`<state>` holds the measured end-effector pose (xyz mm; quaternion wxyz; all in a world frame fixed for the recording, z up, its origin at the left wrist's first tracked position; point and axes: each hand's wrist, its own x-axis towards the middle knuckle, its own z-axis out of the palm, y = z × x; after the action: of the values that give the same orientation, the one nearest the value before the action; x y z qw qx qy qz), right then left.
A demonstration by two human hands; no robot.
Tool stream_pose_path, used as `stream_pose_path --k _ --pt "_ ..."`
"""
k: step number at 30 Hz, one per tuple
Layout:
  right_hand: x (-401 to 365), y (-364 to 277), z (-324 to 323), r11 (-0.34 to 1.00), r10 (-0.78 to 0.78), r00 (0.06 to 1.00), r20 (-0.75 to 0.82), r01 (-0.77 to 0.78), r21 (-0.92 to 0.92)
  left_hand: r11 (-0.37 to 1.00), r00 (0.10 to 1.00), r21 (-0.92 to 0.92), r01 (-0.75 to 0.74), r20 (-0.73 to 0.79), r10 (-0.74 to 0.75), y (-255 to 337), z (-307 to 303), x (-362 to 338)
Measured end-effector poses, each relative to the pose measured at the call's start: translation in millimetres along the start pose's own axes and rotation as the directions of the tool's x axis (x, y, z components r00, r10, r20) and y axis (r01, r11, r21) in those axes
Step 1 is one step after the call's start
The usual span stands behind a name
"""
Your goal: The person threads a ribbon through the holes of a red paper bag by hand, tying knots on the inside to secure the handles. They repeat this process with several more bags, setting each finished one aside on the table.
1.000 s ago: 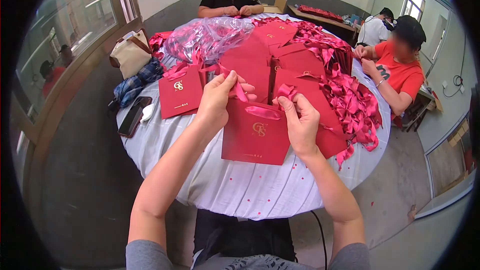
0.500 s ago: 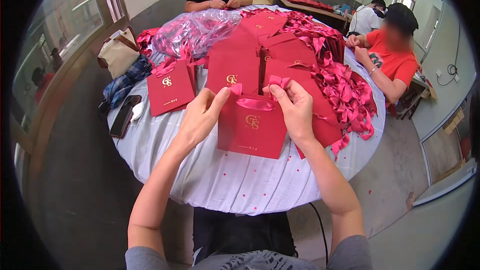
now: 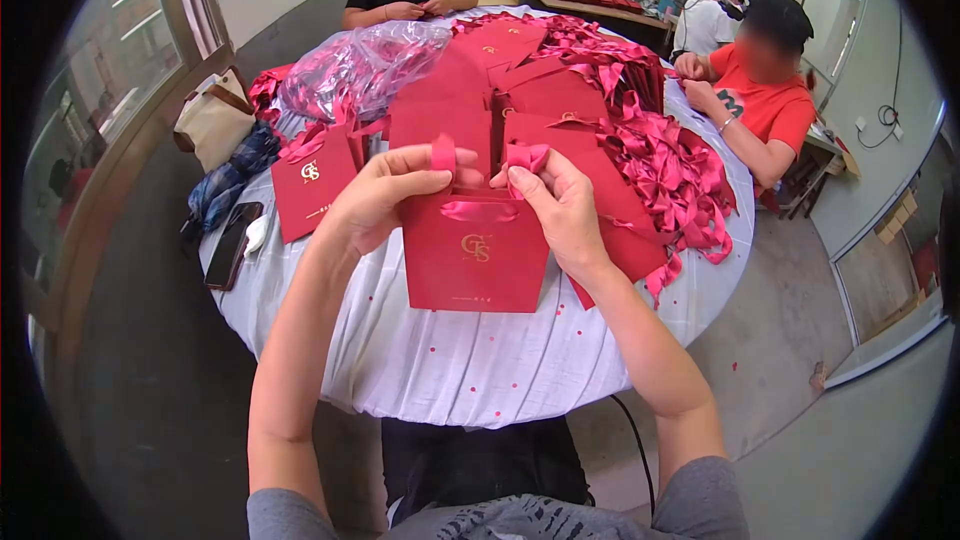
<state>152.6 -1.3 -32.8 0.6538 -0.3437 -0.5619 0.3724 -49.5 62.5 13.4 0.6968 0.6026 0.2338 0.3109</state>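
A small red paper bag with a gold monogram hangs upright in front of me, a pink ribbon handle across its front. My left hand pinches a pink ribbon end above the bag's top left. At the top right, my right hand has its thumb and fingers closed on a looped part of the ribbon. Behind the hands lie stacked red bags. Another red bag with a gold monogram lies to the left of my left hand.
Pink ribbons are heaped at the right. On the left are a clear plastic bag, a beige bag, a folded blue umbrella and a phone. Co-workers sit across the white-covered table and at its right.
The view has shifted, so the table and bags appear further left. My left hand has turned, with its fingers now behind the ribbon and spread more. The held bag hangs straighter.
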Motion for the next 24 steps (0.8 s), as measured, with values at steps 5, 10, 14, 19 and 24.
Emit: stream_pose_path --k 5,10,14,19,24 --pt "0.7 -1.0 0.5 0.999 -0.027 1.0 0.016 0.027 -0.024 0.974 0.981 0.165 -0.158 -0.085 0.174 15.0 7.9 6.4" --pt "3.4 3.4 -3.6 0.998 -0.043 0.999 -0.012 0.042 -0.037 0.112 0.896 0.99 0.082 -0.123 0.426 27.7 4.7 -5.8" --pt "1.3 4.0 -5.5 0.999 -0.009 1.0 0.029 0.01 -0.046 0.443 0.938 0.84 0.314 -0.347 -0.008 21.2 -3.1 -17.6" --pt "1.7 1.0 -1.6 0.999 0.011 0.999 0.032 -0.01 -0.035 0.821 0.972 0.522 0.231 -0.154 -0.175 13.6 -10.8 -13.8" --pt "-0.2 -5.5 -0.2 0.997 0.04 0.998 0.057 -0.043 0.056 0.989 0.999 0.141 0.051 0.008 -0.053 7.5 -1.7 0.2"
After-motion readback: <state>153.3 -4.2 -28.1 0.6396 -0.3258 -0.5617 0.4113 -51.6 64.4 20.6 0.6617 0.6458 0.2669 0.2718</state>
